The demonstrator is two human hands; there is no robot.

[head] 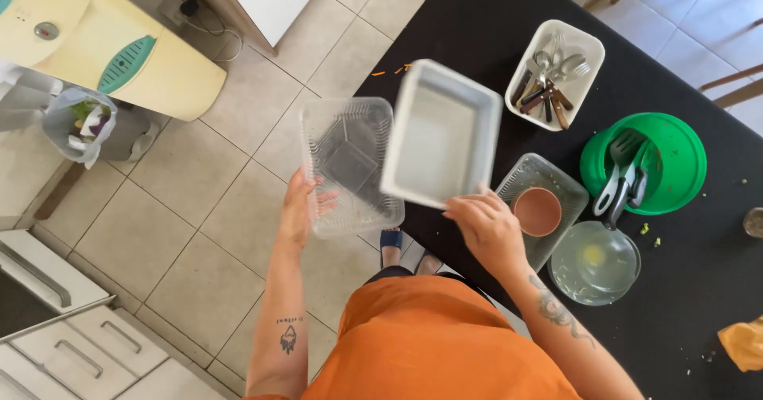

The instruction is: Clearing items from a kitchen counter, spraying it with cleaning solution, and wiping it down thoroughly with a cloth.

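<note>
— Holding two containers at once, aren't we? Our left hand (298, 209) has its grip closed on the near edge of the clear ribbed plastic tray (348, 165), which hangs out over the tiled floor (199, 201), just off the tabletop (691, 273).

— Yes, and our right hand (489, 229) has its grip closed on the lower rim of the white rectangular tub (442, 133). We hold it tilted, its hollow facing us, and it overlaps the clear tray's right side.

— What do we see near our right hand?

— A second clear tray (548, 185) lies on the tabletop just beside it, with a small terracotta-coloured bowl (537, 211) inside. Next to that sits a round glass lid (594, 261).

— And farther off?

— A green round lid (664, 161) carries a spatula (620, 173), and a white tub of cutlery (555, 74) stands beyond it. Across the floor we see a bin with a bag (79, 126).
</note>
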